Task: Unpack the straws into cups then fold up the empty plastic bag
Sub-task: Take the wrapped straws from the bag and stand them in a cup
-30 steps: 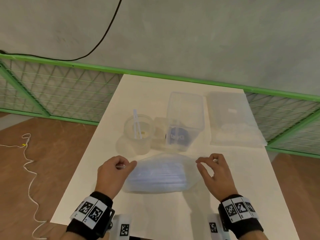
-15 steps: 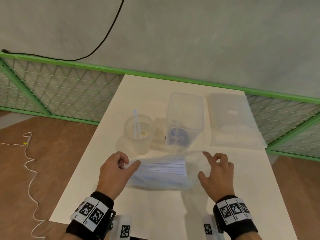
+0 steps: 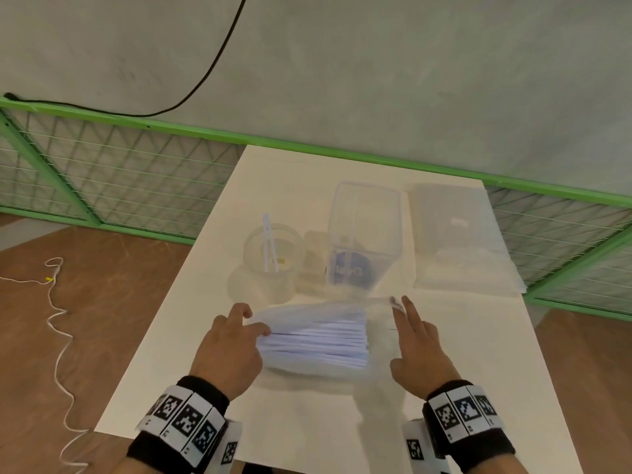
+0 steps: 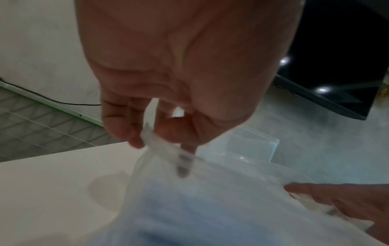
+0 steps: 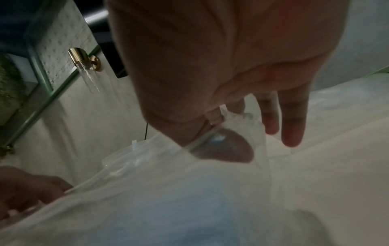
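A clear plastic bag [image 3: 376, 323] packed with a bundle of white straws [image 3: 314, 340] is held just above the white counter [image 3: 307, 422] at 6 o'clock. The left hand [image 3: 229, 347] pinches the bag's left corner between thumb and curled fingers. The right hand [image 3: 419, 350] pinches the right corner with thumb and forefinger, its other fingers straight. At 11 o'clock stands a round clear cup [image 3: 272, 260] holding two straws; at 12 o'clock, a tall square clear container [image 3: 362, 234].
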Demonstrator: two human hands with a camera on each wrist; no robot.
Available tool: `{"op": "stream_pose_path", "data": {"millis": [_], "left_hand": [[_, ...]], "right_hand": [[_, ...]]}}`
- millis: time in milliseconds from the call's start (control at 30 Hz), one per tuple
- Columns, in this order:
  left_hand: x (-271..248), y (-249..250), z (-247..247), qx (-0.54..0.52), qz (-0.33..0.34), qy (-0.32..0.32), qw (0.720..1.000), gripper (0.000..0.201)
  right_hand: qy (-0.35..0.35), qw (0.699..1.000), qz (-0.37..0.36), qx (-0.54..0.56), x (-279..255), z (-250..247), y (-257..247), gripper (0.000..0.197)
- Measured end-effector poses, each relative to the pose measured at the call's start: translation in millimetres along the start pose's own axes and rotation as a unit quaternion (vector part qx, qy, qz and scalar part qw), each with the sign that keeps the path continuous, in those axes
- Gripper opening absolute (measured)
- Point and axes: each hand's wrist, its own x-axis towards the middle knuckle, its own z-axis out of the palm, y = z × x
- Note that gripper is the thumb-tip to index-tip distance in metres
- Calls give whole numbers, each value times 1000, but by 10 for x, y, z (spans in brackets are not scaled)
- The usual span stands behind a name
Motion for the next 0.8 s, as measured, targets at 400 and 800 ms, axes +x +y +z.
{"op": "stream_pose_path", "data": {"millis": [400,800], "left_hand": [[144,174,72,-62,-68,-42,995,44],[104,373,62,83,-87,-93,988,97]], "right_hand": [[82,992,19,-97,-42,74,-104,65],[71,997,19,25,-99,-63,-29,102]]}}
